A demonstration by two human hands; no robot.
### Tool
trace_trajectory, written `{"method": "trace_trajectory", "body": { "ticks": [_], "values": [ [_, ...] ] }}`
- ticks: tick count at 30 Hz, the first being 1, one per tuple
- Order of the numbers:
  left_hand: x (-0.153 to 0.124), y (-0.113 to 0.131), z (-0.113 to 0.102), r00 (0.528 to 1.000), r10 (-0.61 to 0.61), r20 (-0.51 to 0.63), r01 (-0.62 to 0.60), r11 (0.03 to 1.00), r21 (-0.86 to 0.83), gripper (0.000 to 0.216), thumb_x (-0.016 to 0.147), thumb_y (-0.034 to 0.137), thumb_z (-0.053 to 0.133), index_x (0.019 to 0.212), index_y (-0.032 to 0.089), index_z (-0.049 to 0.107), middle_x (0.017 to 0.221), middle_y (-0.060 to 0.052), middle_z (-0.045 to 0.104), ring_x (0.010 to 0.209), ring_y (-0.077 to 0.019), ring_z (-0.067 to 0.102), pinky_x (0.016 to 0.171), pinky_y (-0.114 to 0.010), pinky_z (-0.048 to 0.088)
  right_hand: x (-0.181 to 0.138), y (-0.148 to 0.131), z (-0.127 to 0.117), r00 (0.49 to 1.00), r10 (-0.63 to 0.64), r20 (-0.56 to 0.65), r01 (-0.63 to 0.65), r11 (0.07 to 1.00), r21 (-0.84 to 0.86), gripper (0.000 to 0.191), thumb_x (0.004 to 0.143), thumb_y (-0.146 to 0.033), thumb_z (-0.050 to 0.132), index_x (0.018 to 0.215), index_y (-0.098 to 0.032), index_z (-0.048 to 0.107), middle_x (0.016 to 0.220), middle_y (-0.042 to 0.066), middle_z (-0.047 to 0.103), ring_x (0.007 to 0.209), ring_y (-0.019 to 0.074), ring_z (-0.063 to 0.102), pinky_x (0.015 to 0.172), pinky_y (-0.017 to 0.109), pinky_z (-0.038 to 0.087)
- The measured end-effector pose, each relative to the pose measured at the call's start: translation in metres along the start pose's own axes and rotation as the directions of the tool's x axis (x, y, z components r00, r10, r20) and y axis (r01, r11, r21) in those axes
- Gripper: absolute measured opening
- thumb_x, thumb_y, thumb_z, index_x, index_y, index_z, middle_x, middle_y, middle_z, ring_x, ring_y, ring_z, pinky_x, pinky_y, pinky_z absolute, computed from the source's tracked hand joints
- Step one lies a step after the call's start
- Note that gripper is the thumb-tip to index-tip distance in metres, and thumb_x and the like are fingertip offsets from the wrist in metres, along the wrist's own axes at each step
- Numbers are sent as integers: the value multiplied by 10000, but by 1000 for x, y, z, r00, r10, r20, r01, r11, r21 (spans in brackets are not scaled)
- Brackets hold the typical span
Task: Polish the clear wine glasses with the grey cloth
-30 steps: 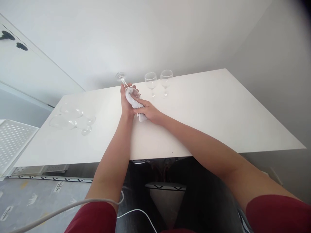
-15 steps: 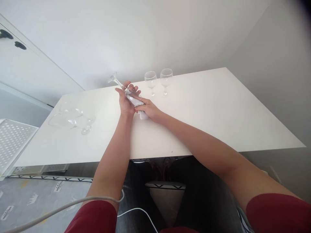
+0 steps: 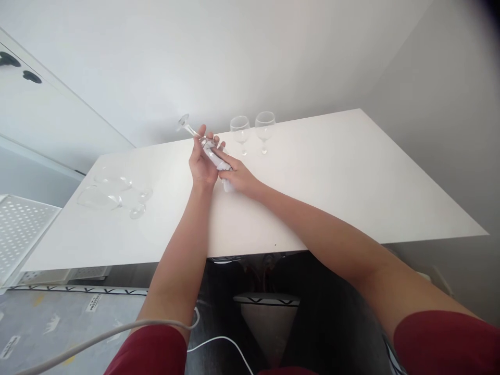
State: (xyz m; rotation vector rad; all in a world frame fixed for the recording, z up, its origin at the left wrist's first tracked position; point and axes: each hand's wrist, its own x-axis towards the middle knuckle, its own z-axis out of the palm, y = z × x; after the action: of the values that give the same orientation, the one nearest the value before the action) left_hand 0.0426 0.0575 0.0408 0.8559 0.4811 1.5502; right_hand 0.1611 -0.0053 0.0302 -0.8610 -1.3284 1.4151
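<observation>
Cloth and stemmed glass come together between our hands, above the far half of the table, and we judge the step in hand to be wiping the bowl. To do it well, we should support the bowl evenly without squeezing, since thin glass could crack, and turn it slowly against the fabric rather than force our fingers deep. We should also press the cloth right to the bottom, and put no twisting strain on the stem, which looks like the weak point.

Our left hand cradles the bowl from the left, its fingers half curled around it in a light grasp; the stem and foot stick out past it, tilted up toward the far left. Our right hand grips the cloth near the mouth of the bowl, thumb and fingers nearly closed on the fabric, the leading fingers reaching toward or into the bowl; exactly how deep, we cannot tell. A loose end hangs just below.

Two upright glasses stand just beyond to the right, apart from our hands, while two lying glasses rest well apart on the left.
</observation>
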Motion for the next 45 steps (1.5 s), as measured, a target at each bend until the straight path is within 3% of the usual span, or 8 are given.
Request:
{"method": "trace_trajectory", "body": {
  "ticks": [4,7,12,17,21,27,32,45],
  "values": [
    [-1,6,2,998,-40,-44,37,998,-56,491,1026,741,600,961,263,693,920,-21,686,773,-124,674,680,-215,541,-2,1,0,969,143,203,-181,967,180,633,798,-174,730,1422,-254,661,839,-18,657,734,137,569,614,227,459],
    [-3,6,5,997,-31,-74,30,999,-18,473,1044,701,596,883,260,660,913,-37,700,807,-138,697,696,-215,555,-5,-5,-2,941,137,310,-251,897,363,355,811,-250,780,1137,-221,641,715,-44,539,601,114,441,494,216,325],
    [-3,2,4,998,-66,-10,66,997,-30,323,1033,597,663,948,286,684,904,-16,708,820,-150,723,743,-259,587,-4,-6,-2,992,83,99,-107,953,283,569,753,-162,743,1305,-253,641,790,-42,598,729,134,557,591,213,458],
    [1,2,-5,999,-40,38,43,995,-87,289,1040,533,661,947,259,654,822,-4,645,697,-122,670,696,-237,589,-4,-6,-1,952,161,260,-231,936,266,545,739,-198,781,1272,-204,672,724,-29,607,666,136,536,543,226,421],
    [3,2,-5,999,30,-15,-31,992,-120,224,1049,350,605,867,219,593,833,-1,643,767,-107,695,823,-231,610,-4,-4,1,995,40,87,-60,966,251,670,760,-161,723,1416,-263,638,794,-43,634,739,130,568,656,218,493],
    [3,8,-3,995,-33,-90,18,985,-169,344,1086,425,586,813,221,539,759,22,589,633,-84,598,658,-191,537,-5,-3,-1,936,119,330,-231,917,326,283,789,-246,800,1009,-206,626,719,-23,569,628,123,465,513,222,341],
    [2,8,-1,996,-8,-91,-12,977,-213,366,1106,337,533,762,214,504,688,35,519,621,-94,593,647,-204,529,-5,-4,1,979,97,182,-146,950,276,332,760,-180,766,1068,-211,646,715,-20,593,669,135,531,554,206,410],
    [4,12,-4,987,10,-161,-24,996,-87,666,1055,771,493,680,221,496,599,25,448,580,-112,552,585,-203,528,-9,-10,-1,908,146,392,-291,894,341,258,801,-217,801,963,-195,601,676,-32,545,575,100,437,486,204,314]
  ]
}}
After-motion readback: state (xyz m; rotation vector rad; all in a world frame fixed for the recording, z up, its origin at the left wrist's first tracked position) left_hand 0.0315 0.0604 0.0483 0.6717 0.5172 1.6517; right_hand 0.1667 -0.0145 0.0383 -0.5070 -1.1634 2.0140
